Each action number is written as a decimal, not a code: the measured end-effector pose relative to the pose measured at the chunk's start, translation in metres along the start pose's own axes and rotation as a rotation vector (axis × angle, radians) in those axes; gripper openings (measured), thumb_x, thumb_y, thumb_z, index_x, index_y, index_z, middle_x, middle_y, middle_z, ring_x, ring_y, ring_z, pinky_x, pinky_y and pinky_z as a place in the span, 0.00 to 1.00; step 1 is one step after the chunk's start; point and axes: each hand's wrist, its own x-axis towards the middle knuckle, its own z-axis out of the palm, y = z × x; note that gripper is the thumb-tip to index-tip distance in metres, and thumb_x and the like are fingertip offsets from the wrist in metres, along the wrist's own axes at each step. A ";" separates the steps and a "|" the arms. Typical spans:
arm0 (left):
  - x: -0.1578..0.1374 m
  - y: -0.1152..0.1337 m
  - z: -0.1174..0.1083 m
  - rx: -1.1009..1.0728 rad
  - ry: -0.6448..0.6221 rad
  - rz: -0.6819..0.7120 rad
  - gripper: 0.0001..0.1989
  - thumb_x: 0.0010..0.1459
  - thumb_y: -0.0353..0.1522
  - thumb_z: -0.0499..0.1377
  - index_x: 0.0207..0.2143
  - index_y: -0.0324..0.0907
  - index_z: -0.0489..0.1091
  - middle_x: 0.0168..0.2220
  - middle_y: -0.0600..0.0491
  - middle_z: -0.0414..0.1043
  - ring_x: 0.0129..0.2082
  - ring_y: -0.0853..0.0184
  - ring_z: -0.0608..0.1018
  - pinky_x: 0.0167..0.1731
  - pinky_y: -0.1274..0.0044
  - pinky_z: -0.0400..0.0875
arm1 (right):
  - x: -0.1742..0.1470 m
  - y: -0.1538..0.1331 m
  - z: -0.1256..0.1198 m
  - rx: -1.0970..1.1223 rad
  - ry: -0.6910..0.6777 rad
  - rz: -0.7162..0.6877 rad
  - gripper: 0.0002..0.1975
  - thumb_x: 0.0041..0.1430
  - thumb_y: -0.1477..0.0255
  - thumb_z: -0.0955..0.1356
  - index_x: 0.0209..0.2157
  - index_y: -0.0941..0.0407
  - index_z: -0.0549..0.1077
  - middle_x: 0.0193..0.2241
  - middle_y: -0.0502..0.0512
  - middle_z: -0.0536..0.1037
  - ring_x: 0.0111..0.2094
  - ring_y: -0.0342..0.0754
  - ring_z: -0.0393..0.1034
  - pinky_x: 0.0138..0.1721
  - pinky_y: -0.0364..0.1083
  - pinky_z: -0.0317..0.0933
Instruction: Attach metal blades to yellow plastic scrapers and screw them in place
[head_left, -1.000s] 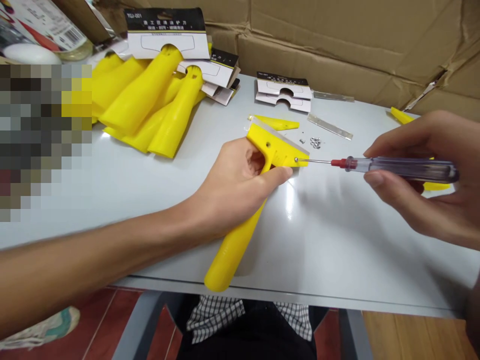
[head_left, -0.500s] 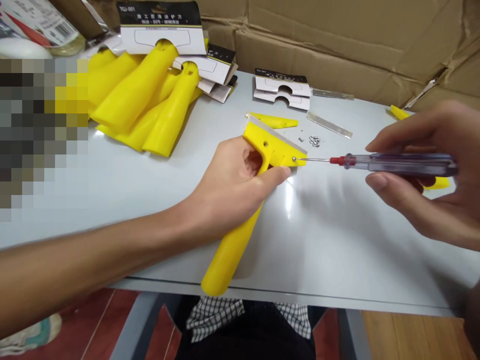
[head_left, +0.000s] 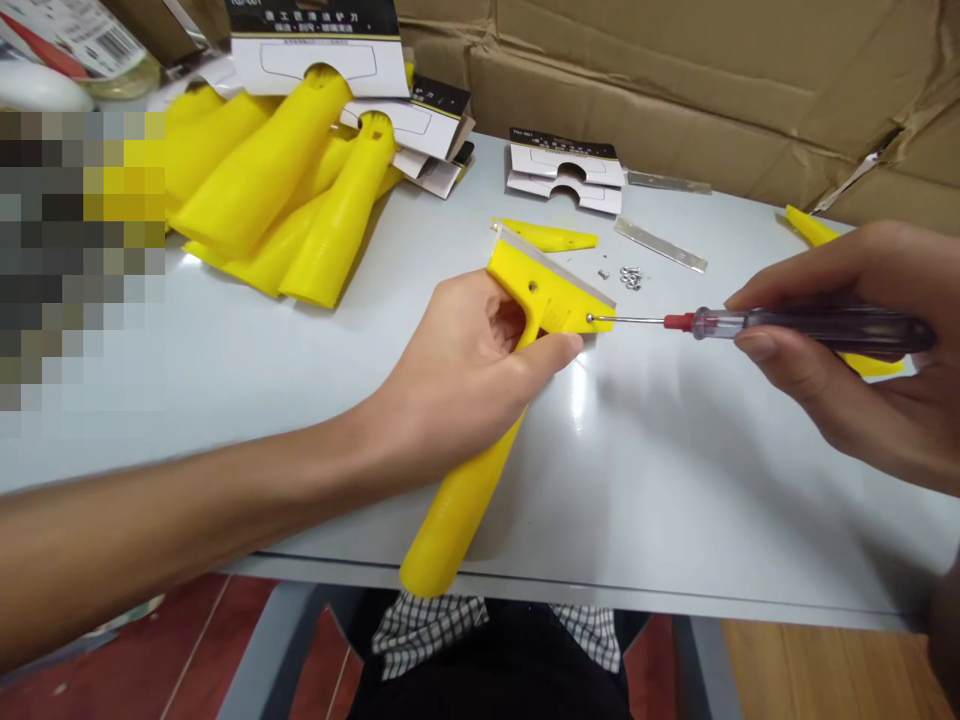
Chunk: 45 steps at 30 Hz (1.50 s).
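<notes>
My left hand [head_left: 472, 370] is closed around the neck of a yellow scraper [head_left: 469, 510], whose handle slants down towards the table's front edge. A thin metal blade [head_left: 559, 268] runs along the upper edge of its head. One hole in the head shows no screw; near its right end sits a small screw [head_left: 590, 318]. My right hand [head_left: 847, 350] grips a screwdriver [head_left: 795, 325] with a dark translucent handle and red collar. Its shaft lies almost level, and the tip meets the screw at the head's right end.
Beyond the scraper lie a yellow strip [head_left: 555, 237], loose screws [head_left: 631, 277], a loose blade [head_left: 660, 245] and folded cards [head_left: 564, 170]. Yellow scrapers with cards [head_left: 262, 170] are piled at the left. Cardboard [head_left: 637, 80] stands along the table's back. More yellow pieces [head_left: 810, 225] lie by my right hand.
The screwdriver handle has turned and tilted slightly, shifting a little to the right with my right hand. Its tip stays at the screw. My left hand holds the scraper nearly still.
</notes>
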 end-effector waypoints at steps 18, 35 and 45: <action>0.004 -0.002 0.001 0.011 0.070 -0.019 0.11 0.53 0.28 0.67 0.41 0.42 0.78 0.46 0.46 0.82 0.54 0.51 0.80 0.56 0.63 0.75 | 0.006 0.003 0.007 -0.071 0.030 -0.231 0.08 0.71 0.59 0.71 0.45 0.48 0.76 0.29 0.43 0.81 0.24 0.42 0.73 0.25 0.47 0.58; 0.005 -0.009 0.002 -0.066 0.027 -0.031 0.13 0.55 0.25 0.66 0.44 0.40 0.78 0.46 0.46 0.82 0.50 0.54 0.81 0.55 0.64 0.75 | 0.009 -0.002 0.012 0.000 0.011 -0.272 0.06 0.72 0.66 0.70 0.47 0.50 0.77 0.30 0.48 0.81 0.22 0.44 0.69 0.26 0.47 0.61; 0.010 -0.001 0.004 -0.144 -0.023 -0.010 0.16 0.57 0.26 0.65 0.49 0.38 0.78 0.56 0.44 0.82 0.57 0.54 0.81 0.63 0.62 0.71 | 0.014 -0.004 0.019 0.013 0.131 -0.305 0.08 0.73 0.67 0.69 0.37 0.52 0.76 0.27 0.49 0.78 0.23 0.44 0.68 0.25 0.47 0.57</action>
